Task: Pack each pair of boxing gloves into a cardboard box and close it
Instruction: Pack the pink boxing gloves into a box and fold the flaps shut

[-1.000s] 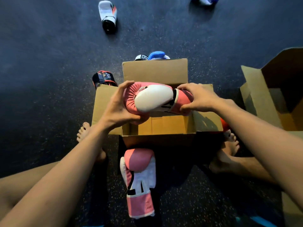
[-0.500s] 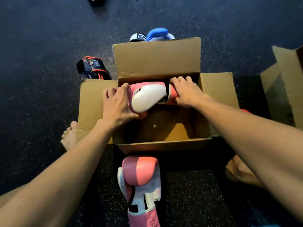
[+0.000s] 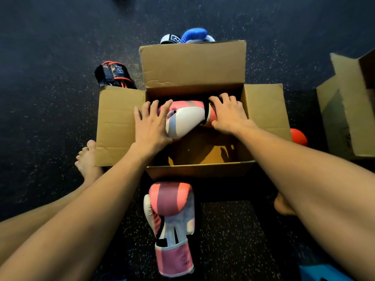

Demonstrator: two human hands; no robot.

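On the near side of the open cardboard box [image 3: 119, 126], a loose glove [image 3: 171, 226] lies on the dark speckled floor [image 3: 50, 57]. It is smooth, padded pink and white leather. Its long axis runs toward the box, with the rounded fist end almost at the box wall and the banded cuff toward the person. A bare foot [image 3: 87, 159] rests by the box's left flap.

The box is plain brown corrugated card with its four flaps folded outward. Inside, along its far wall, sits the matching held glove [image 3: 186, 118]. This glove lies crosswise, fist end to the left and cuff to the right, with the white thumb side up. It is unclear whether it touches the bottom.

The left hand [image 3: 151, 126] lies with fingers spread and fairly straight against the fist end. The right hand [image 3: 228, 115] curls its fingers over the cuff.

A red rounded object [image 3: 298, 136] peeks out from under the box's right flap. Farther right of the box stands a second cardboard box [image 3: 345, 110]. Beyond the box's left flap lies a black glove [image 3: 114, 75] with orange bands. Behind the far flap a blue glove [image 3: 194, 35] shows its rounded top.
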